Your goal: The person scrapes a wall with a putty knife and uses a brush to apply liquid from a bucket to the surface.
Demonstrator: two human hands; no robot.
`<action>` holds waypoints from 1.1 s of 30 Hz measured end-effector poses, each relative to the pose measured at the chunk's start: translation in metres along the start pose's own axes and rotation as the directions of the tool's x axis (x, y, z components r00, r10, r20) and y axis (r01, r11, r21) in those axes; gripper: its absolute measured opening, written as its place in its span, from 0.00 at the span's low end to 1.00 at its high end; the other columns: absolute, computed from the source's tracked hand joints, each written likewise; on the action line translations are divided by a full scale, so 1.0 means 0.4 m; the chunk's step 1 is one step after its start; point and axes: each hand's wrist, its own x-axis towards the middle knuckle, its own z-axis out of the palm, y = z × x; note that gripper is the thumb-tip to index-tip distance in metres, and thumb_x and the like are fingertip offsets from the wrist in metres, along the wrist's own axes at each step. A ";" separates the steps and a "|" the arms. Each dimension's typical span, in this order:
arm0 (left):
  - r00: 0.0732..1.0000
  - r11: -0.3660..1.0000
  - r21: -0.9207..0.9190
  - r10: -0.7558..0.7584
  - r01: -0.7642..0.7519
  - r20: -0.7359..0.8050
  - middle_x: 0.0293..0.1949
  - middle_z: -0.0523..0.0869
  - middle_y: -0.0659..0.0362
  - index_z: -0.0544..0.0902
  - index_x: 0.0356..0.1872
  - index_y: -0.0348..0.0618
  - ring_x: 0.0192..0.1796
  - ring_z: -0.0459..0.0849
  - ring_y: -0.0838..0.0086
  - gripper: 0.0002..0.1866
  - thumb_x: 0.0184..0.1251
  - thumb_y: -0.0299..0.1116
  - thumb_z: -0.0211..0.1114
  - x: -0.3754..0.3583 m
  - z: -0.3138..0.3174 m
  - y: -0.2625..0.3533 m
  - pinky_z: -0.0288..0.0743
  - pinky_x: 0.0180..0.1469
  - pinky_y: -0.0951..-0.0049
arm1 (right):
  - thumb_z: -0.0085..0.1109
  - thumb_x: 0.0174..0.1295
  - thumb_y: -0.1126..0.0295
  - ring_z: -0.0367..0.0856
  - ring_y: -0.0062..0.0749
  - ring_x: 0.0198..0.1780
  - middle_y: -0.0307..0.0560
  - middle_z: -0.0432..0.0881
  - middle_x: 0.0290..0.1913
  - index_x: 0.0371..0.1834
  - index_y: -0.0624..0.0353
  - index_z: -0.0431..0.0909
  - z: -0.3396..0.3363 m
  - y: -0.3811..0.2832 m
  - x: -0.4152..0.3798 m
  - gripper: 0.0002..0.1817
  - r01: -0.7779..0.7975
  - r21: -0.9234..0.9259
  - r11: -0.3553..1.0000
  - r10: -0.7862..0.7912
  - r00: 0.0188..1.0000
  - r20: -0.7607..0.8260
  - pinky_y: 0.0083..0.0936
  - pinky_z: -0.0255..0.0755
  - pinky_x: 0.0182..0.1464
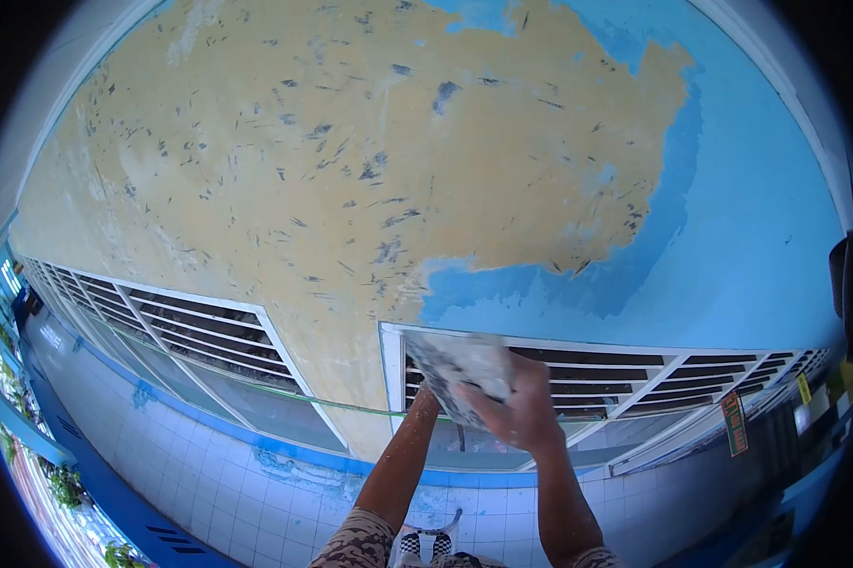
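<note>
My right hand (528, 407) is closed on a whitish flat tool (488, 363), smeared by motion, its exact kind not clear. Close against it is a flat plate (434, 364) with grey and dark stains. My left forearm (403, 454), speckled with white bits, reaches up behind this plate, which hides the left hand and its fingers. Both things are in front of the upper corner of the right window frame (393, 355). Above them rises a wall (303, 189) with a tan surface, dark scuff marks and bare patches, bordered by blue paint (757, 218).
Louvred windows (199, 327) lie left and right below the wall, with a thin green line (336, 407) strung across. Far below is a white tiled floor (209, 492); my checkered shoes (426, 543) show at the bottom. A small sign (735, 424) hangs at right.
</note>
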 end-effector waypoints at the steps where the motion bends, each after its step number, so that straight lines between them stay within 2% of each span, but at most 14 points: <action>1: 1.000 1.000 0.020 0.001 -0.001 0.017 0.63 0.78 0.46 0.81 0.61 0.50 0.62 0.80 0.52 0.30 0.51 0.27 0.66 -0.001 -0.012 0.007 0.73 0.66 0.57 | 0.71 0.53 0.72 0.87 0.29 0.44 0.50 0.89 0.44 0.50 0.66 0.83 -0.068 0.004 -0.064 0.20 -0.228 0.047 0.972 0.227 0.974 0.021 0.28 0.80 0.48; 3: 0.998 0.998 0.060 0.001 -0.005 0.056 0.64 0.78 0.46 0.81 0.61 0.50 0.62 0.80 0.53 0.30 0.51 0.27 0.67 0.000 -0.022 0.010 0.73 0.66 0.57 | 0.75 0.49 0.72 0.88 0.29 0.39 0.48 0.89 0.41 0.48 0.67 0.83 -0.162 0.014 -0.192 0.22 -0.523 0.182 0.833 0.549 0.824 -0.140 0.28 0.80 0.46; 4: 0.988 0.990 -0.118 -0.063 0.081 0.143 0.68 0.73 0.47 0.81 0.60 0.49 0.64 0.78 0.52 0.29 0.52 0.28 0.66 0.004 -0.028 0.007 0.72 0.66 0.58 | 0.76 0.45 0.76 0.87 0.31 0.39 0.50 0.89 0.41 0.48 0.69 0.83 -0.204 0.035 -0.256 0.23 -0.581 0.306 0.754 0.647 0.738 -0.194 0.28 0.81 0.45; 6: 0.992 0.987 -0.145 -0.053 0.069 0.115 0.70 0.71 0.46 0.81 0.60 0.47 0.65 0.76 0.51 0.28 0.52 0.25 0.64 -0.022 -0.044 0.036 0.72 0.66 0.57 | 0.76 0.41 0.78 0.87 0.34 0.39 0.51 0.88 0.42 0.49 0.69 0.81 -0.278 0.057 -0.360 0.27 -0.561 0.529 0.637 0.722 0.675 -0.155 0.31 0.81 0.45; 12: 1.000 0.988 -0.154 0.031 -0.031 0.000 0.74 0.66 0.48 0.86 0.52 0.44 0.59 0.82 0.49 0.25 0.47 0.21 0.63 -0.136 -0.059 0.059 0.79 0.59 0.58 | 0.73 0.39 0.75 0.88 0.41 0.37 0.52 0.87 0.37 0.43 0.67 0.82 -0.321 0.281 -0.798 0.23 -0.736 0.634 0.238 0.964 0.258 -0.062 0.37 0.82 0.43; 13: 1.000 0.988 -0.152 0.029 -0.027 0.010 0.74 0.66 0.48 0.86 0.52 0.44 0.59 0.82 0.49 0.25 0.47 0.21 0.63 -0.158 -0.056 0.057 0.79 0.59 0.58 | 0.73 0.39 0.73 0.87 0.45 0.36 0.54 0.86 0.36 0.41 0.67 0.81 -0.303 0.374 -0.928 0.22 -0.970 0.015 0.244 0.907 0.223 -0.358 0.39 0.82 0.43; 14: 0.999 0.982 -0.188 0.004 0.006 0.053 0.74 0.66 0.49 0.86 0.51 0.43 0.59 0.82 0.49 0.24 0.47 0.21 0.63 -0.181 -0.054 0.056 0.79 0.59 0.58 | 0.74 0.39 0.71 0.87 0.48 0.35 0.57 0.85 0.34 0.38 0.66 0.81 -0.281 0.424 -1.016 0.21 -0.821 -0.569 -0.039 0.742 0.358 -0.567 0.41 0.82 0.43; 15: 0.995 0.974 -0.221 -0.019 0.040 0.097 0.74 0.65 0.49 0.87 0.50 0.43 0.59 0.82 0.49 0.23 0.47 0.21 0.62 -0.206 -0.054 0.057 0.78 0.60 0.58 | 0.73 0.39 0.69 0.85 0.56 0.34 0.61 0.84 0.31 0.34 0.66 0.81 -0.258 0.426 -1.048 0.18 -0.730 -0.679 -0.074 0.720 0.432 -0.543 0.46 0.81 0.43; 17: 0.990 0.978 -0.186 -0.074 0.096 0.123 0.72 0.69 0.49 0.86 0.51 0.44 0.59 0.82 0.50 0.24 0.48 0.21 0.62 -0.268 -0.054 0.069 0.78 0.59 0.58 | 0.70 0.41 0.68 0.86 0.58 0.38 0.61 0.85 0.33 0.33 0.66 0.80 -0.246 0.501 -1.190 0.17 -0.899 -0.393 0.191 0.698 0.406 -0.590 0.49 0.81 0.42; 19: 0.997 0.967 -0.251 -0.015 0.034 0.078 0.68 0.74 0.50 0.85 0.52 0.43 0.57 0.83 0.51 0.25 0.49 0.21 0.59 -0.337 -0.009 0.040 0.79 0.58 0.58 | 0.71 0.41 0.67 0.86 0.59 0.34 0.60 0.85 0.29 0.32 0.64 0.81 -0.184 0.439 -1.070 0.16 -0.819 -0.573 0.040 0.691 0.437 -0.576 0.48 0.80 0.41; 21: 0.980 0.946 -0.285 -0.113 0.157 0.165 0.60 0.82 0.48 0.85 0.52 0.43 0.55 0.84 0.50 0.25 0.49 0.20 0.58 -0.385 -0.042 0.104 0.79 0.57 0.57 | 0.70 0.44 0.67 0.86 0.58 0.36 0.61 0.86 0.32 0.36 0.63 0.83 -0.154 0.407 -0.984 0.16 -0.778 -0.601 0.180 0.732 0.514 -0.446 0.45 0.80 0.41; 23: 0.887 0.910 -0.085 -0.370 0.406 0.274 0.50 0.87 0.47 0.85 0.52 0.45 0.51 0.85 0.48 0.25 0.49 0.20 0.58 -0.439 -0.032 0.132 0.80 0.55 0.56 | 0.69 0.47 0.70 0.87 0.50 0.35 0.57 0.86 0.31 0.37 0.65 0.83 -0.124 0.378 -0.889 0.14 -0.866 -0.260 0.426 0.753 0.499 -0.429 0.39 0.79 0.41; 25: 0.891 0.901 -0.118 -0.380 0.418 0.249 0.47 0.87 0.46 0.86 0.52 0.47 0.50 0.85 0.48 0.25 0.49 0.21 0.58 -0.494 -0.009 0.132 0.80 0.54 0.56 | 0.69 0.47 0.72 0.87 0.39 0.34 0.52 0.87 0.32 0.40 0.66 0.83 -0.094 0.335 -0.782 0.16 -0.876 0.000 0.482 0.789 0.434 -0.434 0.35 0.78 0.41; 33: 0.873 0.844 -0.240 -0.486 0.479 0.032 0.44 0.88 0.47 0.85 0.52 0.49 0.47 0.86 0.49 0.22 0.54 0.25 0.60 -0.655 0.071 0.101 0.80 0.51 0.54 | 0.70 0.52 0.75 0.82 0.26 0.36 0.45 0.86 0.37 0.43 0.67 0.82 -0.017 0.279 -0.614 0.15 -0.698 0.396 0.596 0.789 0.418 -0.451 0.27 0.76 0.43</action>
